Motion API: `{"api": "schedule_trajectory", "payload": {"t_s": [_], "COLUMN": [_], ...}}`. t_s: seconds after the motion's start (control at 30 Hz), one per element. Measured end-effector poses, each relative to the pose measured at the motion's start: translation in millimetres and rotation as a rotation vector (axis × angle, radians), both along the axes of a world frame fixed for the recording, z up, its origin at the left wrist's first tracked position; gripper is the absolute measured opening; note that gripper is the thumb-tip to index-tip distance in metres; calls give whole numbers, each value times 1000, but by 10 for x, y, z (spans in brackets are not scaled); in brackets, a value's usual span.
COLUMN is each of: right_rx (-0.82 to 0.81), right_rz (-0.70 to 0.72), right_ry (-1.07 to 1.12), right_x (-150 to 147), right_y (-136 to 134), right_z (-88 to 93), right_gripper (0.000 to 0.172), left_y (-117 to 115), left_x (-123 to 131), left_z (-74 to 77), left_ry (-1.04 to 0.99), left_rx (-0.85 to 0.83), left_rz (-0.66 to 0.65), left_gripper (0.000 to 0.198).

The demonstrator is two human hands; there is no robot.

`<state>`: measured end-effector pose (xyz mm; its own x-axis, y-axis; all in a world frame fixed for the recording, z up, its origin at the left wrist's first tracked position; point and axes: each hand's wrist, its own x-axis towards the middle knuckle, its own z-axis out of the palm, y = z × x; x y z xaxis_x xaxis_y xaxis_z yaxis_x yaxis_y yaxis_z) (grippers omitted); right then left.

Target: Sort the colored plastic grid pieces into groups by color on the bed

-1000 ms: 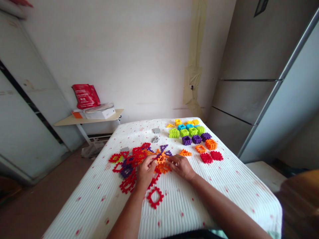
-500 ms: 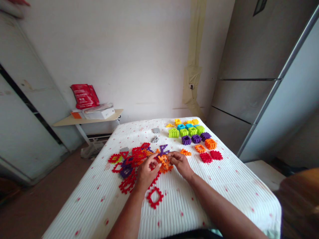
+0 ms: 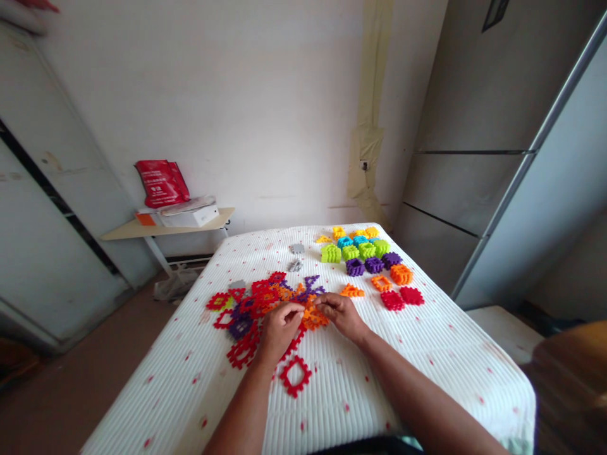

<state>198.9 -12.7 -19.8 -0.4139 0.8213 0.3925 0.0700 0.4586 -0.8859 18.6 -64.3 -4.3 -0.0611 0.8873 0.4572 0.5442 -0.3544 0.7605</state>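
Left bare hand (image 3: pixel 281 327) has curled tighter, fingertips nearly together; right bare hand (image 3: pixel 345 315), fingers bent, slightly parted. Cannot tell either's hold. Notched orange plastic pieces (image 3: pixel 313 319) between.

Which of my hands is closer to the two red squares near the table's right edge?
Right. Your right hand is left of the red squares, apart from them; your left hand is farther left, at the mixed pile.

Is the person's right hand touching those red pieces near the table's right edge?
Apart: the head view shows a strip of the white cloth plainly visible between the right hand and the red pieces.
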Motion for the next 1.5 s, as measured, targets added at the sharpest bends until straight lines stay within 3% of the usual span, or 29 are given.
{"api": "schedule_trajectory", "payload": {"t_s": [0.1, 0.33, 0.5, 0.77, 0.9, 1.07, 1.5], "right_rx": [74, 565, 764, 717, 589, 379, 288], "right_rz": [-67, -288, -326, -377, -488, -628, -567], "right_ry": [-81, -418, -495, -509, -529, -732, -897], "right_x": [4, -16, -77, 201, 573, 900, 841], "right_y": [-13, -121, -156, 6, 174, 320, 403], "right_z": [-7, 41, 60, 145, 200, 203, 156], "right_gripper": [21, 31, 15, 14, 14, 17, 19], "left_y": [4, 20, 15, 21, 35, 39, 50], "left_x": [-3, -7, 3, -11, -42, -61, -79], "left_z": [-6, -11, 33, -37, -67, -74, -108], "left_ry": [-43, -292, -375, -305, -278, -219, -142], "left_rx": [-19, -71, -117, -91, -48, -30, -12], "left_rz": [3, 89, 114, 67, 64, 53, 47], "left_gripper": [12, 16, 17, 21, 18, 16, 15]}}
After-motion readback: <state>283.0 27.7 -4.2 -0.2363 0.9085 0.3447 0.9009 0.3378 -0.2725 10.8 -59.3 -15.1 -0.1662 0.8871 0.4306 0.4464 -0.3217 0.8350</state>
